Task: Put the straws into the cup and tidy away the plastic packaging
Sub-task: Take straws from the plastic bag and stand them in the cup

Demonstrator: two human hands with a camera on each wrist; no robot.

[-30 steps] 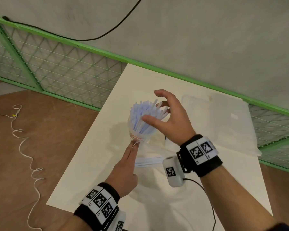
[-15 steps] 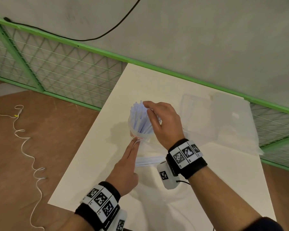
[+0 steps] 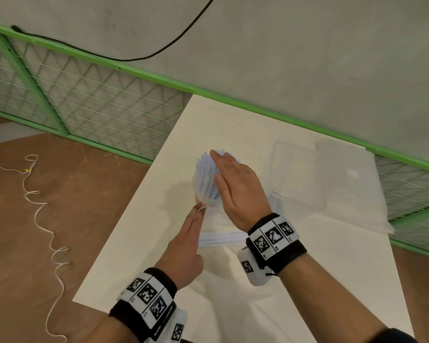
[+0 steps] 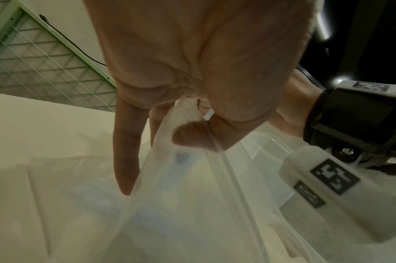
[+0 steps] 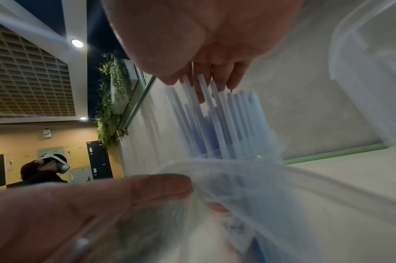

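While over table (image 3: 320, 268) by green fence (image 3: 159, 78), left grip (image 3: 183, 251) round packaging (image 4: 181, 204), right grip (image 3: 238, 191) flat on straws (image 3: 204, 174)

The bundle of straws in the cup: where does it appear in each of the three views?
Head: the straws stand left of centre, partly under the right hand.
Left wrist: not clearly in it; the left hand and the plastic packaging fill the view.
Right wrist: the straws are centre, below the fingers.
Shared landmark: the green rail.
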